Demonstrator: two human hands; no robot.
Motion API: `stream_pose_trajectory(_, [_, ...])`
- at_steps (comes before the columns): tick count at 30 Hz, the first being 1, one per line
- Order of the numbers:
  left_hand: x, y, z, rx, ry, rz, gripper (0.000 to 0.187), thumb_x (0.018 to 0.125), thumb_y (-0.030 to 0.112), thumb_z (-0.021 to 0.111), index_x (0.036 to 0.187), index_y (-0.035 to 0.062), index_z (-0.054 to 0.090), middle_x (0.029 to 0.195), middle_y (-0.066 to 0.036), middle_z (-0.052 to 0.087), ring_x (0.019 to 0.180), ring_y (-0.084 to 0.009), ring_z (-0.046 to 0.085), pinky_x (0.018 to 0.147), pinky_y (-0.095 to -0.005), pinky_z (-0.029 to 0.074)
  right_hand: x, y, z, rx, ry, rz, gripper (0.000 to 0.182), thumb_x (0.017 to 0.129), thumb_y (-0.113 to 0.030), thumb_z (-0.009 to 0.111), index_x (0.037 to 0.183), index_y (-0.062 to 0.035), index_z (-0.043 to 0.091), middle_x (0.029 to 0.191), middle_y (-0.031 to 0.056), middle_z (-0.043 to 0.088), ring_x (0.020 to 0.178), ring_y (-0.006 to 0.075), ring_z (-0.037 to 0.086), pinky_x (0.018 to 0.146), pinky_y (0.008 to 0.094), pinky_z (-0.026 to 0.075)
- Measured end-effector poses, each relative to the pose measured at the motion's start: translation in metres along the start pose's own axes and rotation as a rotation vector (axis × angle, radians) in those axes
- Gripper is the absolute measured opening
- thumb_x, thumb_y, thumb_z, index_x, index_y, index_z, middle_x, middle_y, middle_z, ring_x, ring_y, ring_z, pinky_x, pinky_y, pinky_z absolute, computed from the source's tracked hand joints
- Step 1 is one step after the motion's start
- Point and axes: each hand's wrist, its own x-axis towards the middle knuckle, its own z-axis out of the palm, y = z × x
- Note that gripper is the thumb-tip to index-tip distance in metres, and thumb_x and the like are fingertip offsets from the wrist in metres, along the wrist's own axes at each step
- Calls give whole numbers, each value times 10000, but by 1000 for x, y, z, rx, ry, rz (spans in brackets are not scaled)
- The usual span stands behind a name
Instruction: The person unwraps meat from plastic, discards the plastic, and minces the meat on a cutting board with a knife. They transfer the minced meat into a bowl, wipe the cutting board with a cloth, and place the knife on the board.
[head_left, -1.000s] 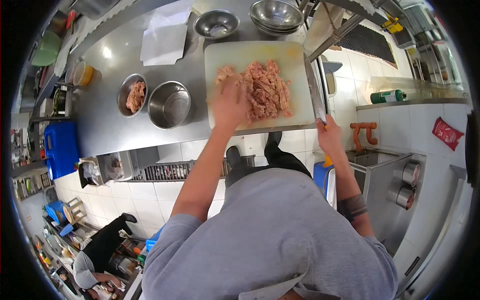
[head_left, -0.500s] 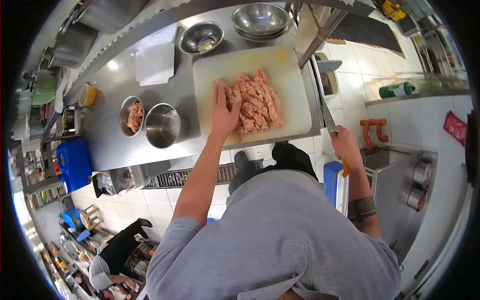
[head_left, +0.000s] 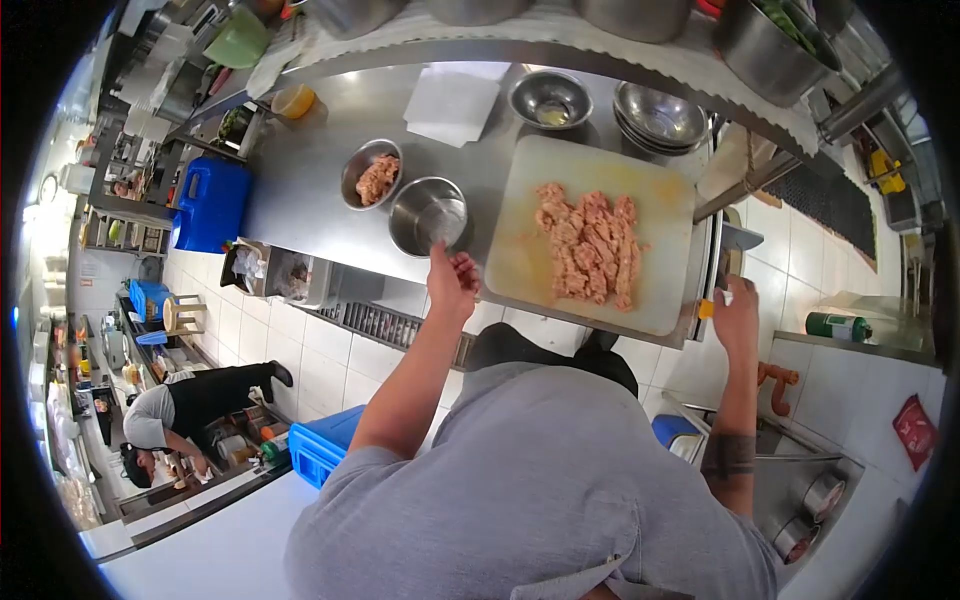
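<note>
A white cutting board [head_left: 660,205] lies on the steel counter [head_left: 310,190] with a heap of chopped raw meat [head_left: 590,245] on it. My left hand [head_left: 452,280] hovers at the counter's front edge, just below an empty steel bowl [head_left: 428,215], fingers apart and holding nothing. My right hand [head_left: 735,310] is off the board's right corner, closed on a knife with a yellow handle [head_left: 708,308]; its blade runs up along the board's right edge. A second bowl [head_left: 372,175] to the left holds some meat.
Stacked steel bowls [head_left: 660,115], a single bowl [head_left: 550,98] and white paper [head_left: 450,100] sit at the counter's back. A blue container [head_left: 208,203] stands at the left end. Another person crouches at the lower left [head_left: 170,415]. A blue crate [head_left: 325,440] is on the floor.
My left hand left the meat heap and moved left to the counter edge by the empty bowl. My right hand with the knife stayed at the board's right side. My view swung left.
</note>
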Motion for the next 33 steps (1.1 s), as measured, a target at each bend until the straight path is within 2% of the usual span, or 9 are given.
stream_pose_trajectory(3, [25,28,-40,131,10,57,196,953,245,631,802,133,578,694,-2,531,506,-121,419,432,-281,248,-26,-42,-5,-82,322,-66,252,997,-107,661,1232,-17,655,1204,206,674,1147,404,625,1027,493,497])
stream_pose_trajectory(7, [17,72,-87,280,-6,98,200,933,219,646,775,118,577,688,-17,555,507,-113,442,426,-286,272,-54,-124,56,33,405,-261,211,995,-87,681,1196,-25,667,1156,172,693,1104,360,664,999,455,520])
stream_pose_trajectory(12, [33,119,-160,668,-48,249,244,903,211,663,722,50,636,632,-42,578,523,-119,482,463,-296,335,0,-350,209,962,-404,-155,450,1053,-284,665,1406,-11,610,1233,131,709,1104,235,695,962,360,563])
stream_pose_trajectory(17, [33,140,-191,806,-140,352,349,942,257,675,714,-6,694,647,-83,672,607,-158,613,622,-353,491,71,-549,311,851,-714,99,717,1042,-421,661,1554,22,423,1443,219,566,1246,302,623,1041,443,551])
stream_pose_trajectory(21, [47,152,-199,713,-172,395,341,941,238,653,723,-19,699,608,-107,655,570,-196,622,579,-378,484,82,-628,332,783,-905,16,597,1064,-392,610,1497,8,520,1446,209,585,1271,319,620,1037,468,537])
stream_pose_trajectory(25, [75,174,-205,798,-152,528,352,926,247,632,710,-20,710,586,-146,644,543,-240,627,575,-406,486,84,-634,299,454,-647,-270,530,1074,-382,580,1432,8,604,1385,204,667,1283,316,640,1056,447,521])
stream_pose_trajectory(27, [95,186,-199,771,-157,600,357,920,253,624,707,-20,715,581,-158,642,537,-254,630,579,-417,489,75,-601,268,540,-400,-317,521,1047,-354,667,1406,22,639,1197,65,731,1098,147,638,948,325,508])
stream_pose_trajectory(30, [102,214,-194,825,-129,632,465,953,369,655,684,-7,706,573,-131,627,529,-235,606,575,-408,482,35,-505,240,690,-105,-285,457,1082,-349,602,1353,15,657,1017,57,707,905,158,637,826,340,533])
stream_pose_trajectory(33, [78,235,-193,909,-364,294,625,983,580,677,661,45,683,587,-37,596,539,-143,528,541,-327,429,-60,-384,210,722,-32,-63,341,1097,-302,619,1255,-8,690,978,41,725,872,98,659,773,261,531])
